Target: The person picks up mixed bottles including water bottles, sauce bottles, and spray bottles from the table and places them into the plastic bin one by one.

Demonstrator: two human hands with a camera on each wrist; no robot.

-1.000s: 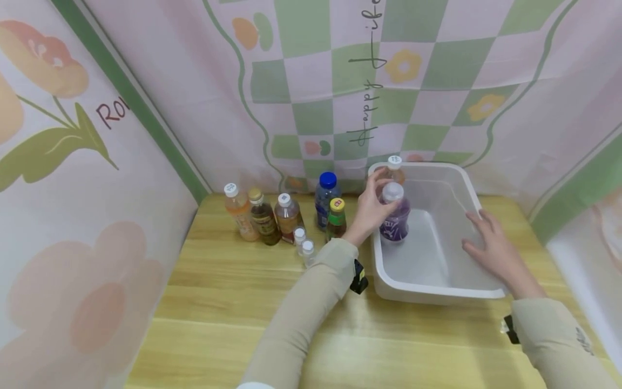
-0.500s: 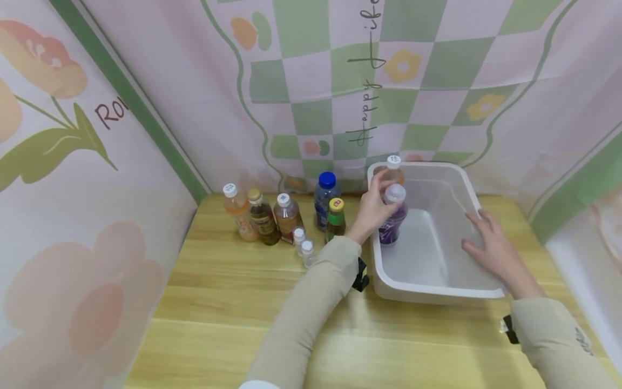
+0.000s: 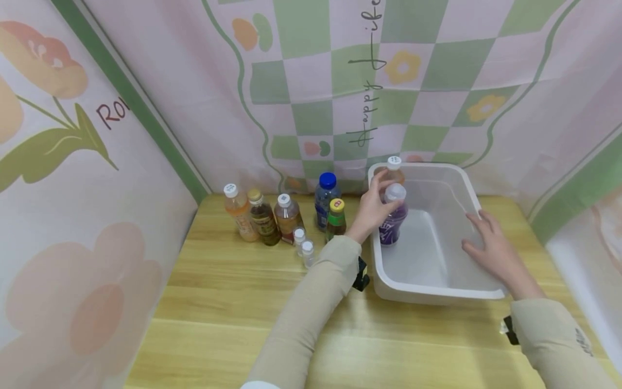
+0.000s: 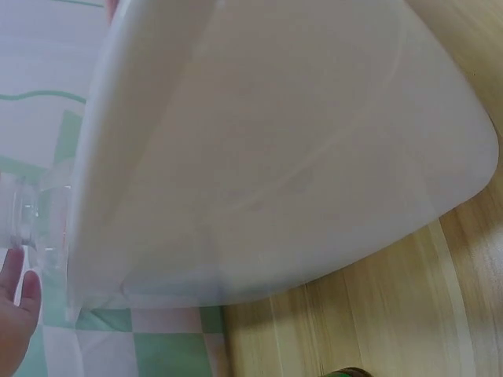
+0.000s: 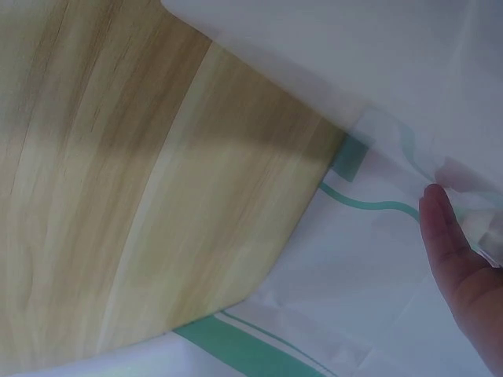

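Observation:
In the head view my left hand (image 3: 373, 212) holds a purple bottle (image 3: 392, 222) by its upper part, thumb on the near side. The bottle has a pale, clear cap and leans a little inside the white bin (image 3: 439, 289), near its left wall. Just behind it, an orange-tinted bottle with a white cap (image 3: 394, 162) stands in the bin's back left corner, partly hidden by my fingers. On the bin's right rim rests my right hand (image 3: 495, 254), fingers extended and thumb apart. The left wrist view catches fingertips (image 4: 30, 290) beside a clear bottle top (image 4: 39, 212).
Left of the bin, on the wooden table (image 3: 218, 313), stand a blue-capped bottle (image 3: 328, 200), a yellow-capped green bottle (image 3: 336, 219), an orange drink (image 3: 240, 216), a dark bottle (image 3: 264, 219), a brown drink (image 3: 288, 216) and two small white-capped bottles (image 3: 308, 254). Patterned cloth (image 3: 311, 81) hangs behind.
The purple bottle has tilted slightly, its base shifting left and nearer, its cap slightly right. My left hand moved slightly right with it. My right hand has stayed at the rim.

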